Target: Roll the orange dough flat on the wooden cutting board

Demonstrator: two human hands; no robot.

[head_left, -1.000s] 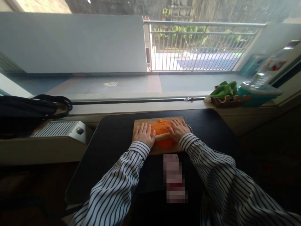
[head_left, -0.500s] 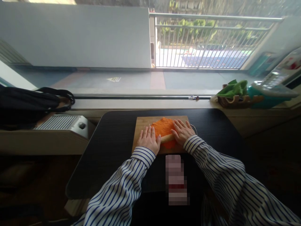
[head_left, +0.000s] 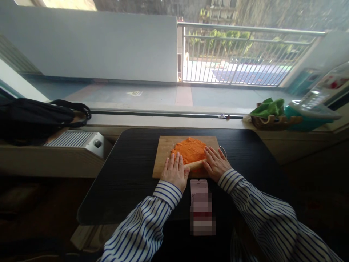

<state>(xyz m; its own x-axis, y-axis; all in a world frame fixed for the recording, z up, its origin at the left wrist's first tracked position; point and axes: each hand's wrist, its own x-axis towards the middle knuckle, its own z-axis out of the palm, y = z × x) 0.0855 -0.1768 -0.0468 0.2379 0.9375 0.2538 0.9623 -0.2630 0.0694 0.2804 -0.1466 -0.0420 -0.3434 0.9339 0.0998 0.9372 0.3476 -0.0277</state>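
Note:
A flat slab of orange dough (head_left: 189, 150) lies on a wooden board (head_left: 163, 153) on a black table (head_left: 128, 171). A wooden rolling pin (head_left: 195, 165) lies across the dough's near edge. My left hand (head_left: 176, 170) rests flat on the pin's left end, fingers stretched out. My right hand (head_left: 216, 163) lies flat on its right end, fingers spread. Both arms wear blue-and-white striped sleeves.
A blurred pink card (head_left: 201, 203) hangs at the table's near edge. A white heater (head_left: 76, 140) and a black bag (head_left: 35, 118) sit at the left. On the sill at right stand a wooden holder with green cloth (head_left: 268, 111) and a teal box (head_left: 308, 122).
Both hands and the rolling pin have moved back toward me, from the middle of the dough to its near edge. More of the dough shows beyond the pin.

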